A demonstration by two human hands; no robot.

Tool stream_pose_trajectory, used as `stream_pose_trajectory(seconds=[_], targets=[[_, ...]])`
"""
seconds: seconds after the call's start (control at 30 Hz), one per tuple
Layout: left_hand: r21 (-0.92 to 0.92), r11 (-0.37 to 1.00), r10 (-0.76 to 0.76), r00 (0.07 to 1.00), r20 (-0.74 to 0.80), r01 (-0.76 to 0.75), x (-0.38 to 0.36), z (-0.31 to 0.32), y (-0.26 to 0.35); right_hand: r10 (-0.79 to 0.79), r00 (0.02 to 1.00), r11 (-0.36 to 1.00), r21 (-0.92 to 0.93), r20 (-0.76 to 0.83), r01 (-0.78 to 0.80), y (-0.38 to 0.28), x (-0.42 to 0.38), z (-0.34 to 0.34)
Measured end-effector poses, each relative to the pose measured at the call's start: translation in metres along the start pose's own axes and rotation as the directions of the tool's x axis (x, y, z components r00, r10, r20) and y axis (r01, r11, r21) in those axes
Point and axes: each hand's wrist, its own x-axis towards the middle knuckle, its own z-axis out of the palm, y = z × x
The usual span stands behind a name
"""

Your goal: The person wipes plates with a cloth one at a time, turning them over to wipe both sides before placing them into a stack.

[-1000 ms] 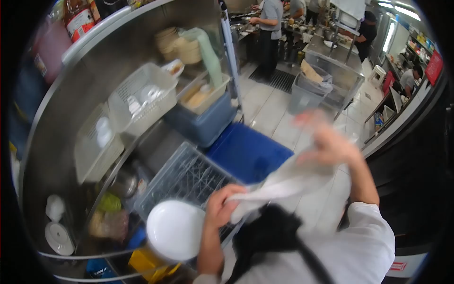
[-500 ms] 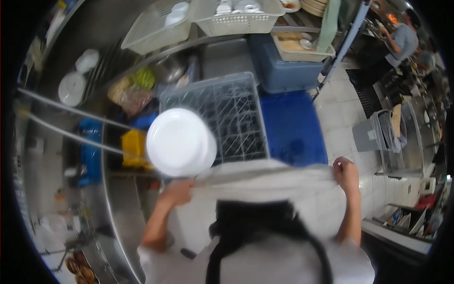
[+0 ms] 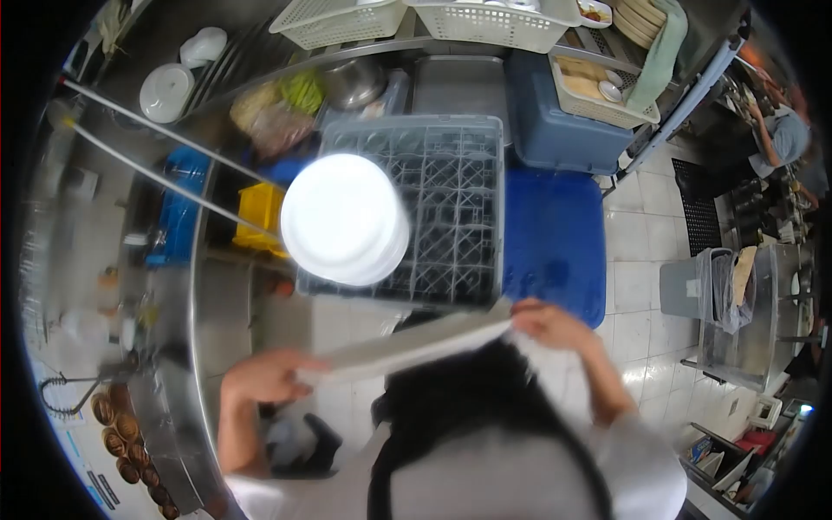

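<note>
Both of my hands hold a white cloth (image 3: 407, 344) stretched out flat in front of my dark apron. My left hand (image 3: 270, 378) grips its left end and my right hand (image 3: 544, 321) grips its right end. Just beyond the cloth, a stack of white plates (image 3: 344, 218) rests on the left part of a grey dish rack (image 3: 442, 212). Neither hand touches the plates or the rack.
A blue bin lid (image 3: 555, 243) lies right of the rack, with a blue tub (image 3: 555, 130) behind it. White baskets (image 3: 494, 22) sit on a steel shelf above. A grey lined bin (image 3: 702, 286) stands on the tiled floor at right. A person (image 3: 784, 134) works far right.
My view has swung down over the rack. The cloth went from bunched and raised at the right to pulled out flat between both hands, and my left hand has moved lower and left.
</note>
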Motion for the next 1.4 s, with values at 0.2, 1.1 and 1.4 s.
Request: stream_pose_trajectory(seconds=[0.2, 1.1, 1.4], targets=[[-0.431, 0.420, 0.574, 0.602, -0.555, -0.798, -0.010, -0.014, -0.038, -0.076, 0.980, 0.997, 0.010, -0.184, 0.079, -0.056, 0.017, -0.012], [0.510, 0.836, 0.411, 0.383, -0.827, 0.204, 0.111, -0.208, -0.125, -0.009, 0.576, 0.998, -0.045, -0.817, -0.048, -0.151, 0.175, 0.007], [-0.517, 0.485, -0.324, 0.404, -0.855, -0.705, 0.202, -0.053, -0.138, 0.120, 0.755, 0.987, -0.007, -0.645, -0.162, -0.130, 0.308, 0.058]])
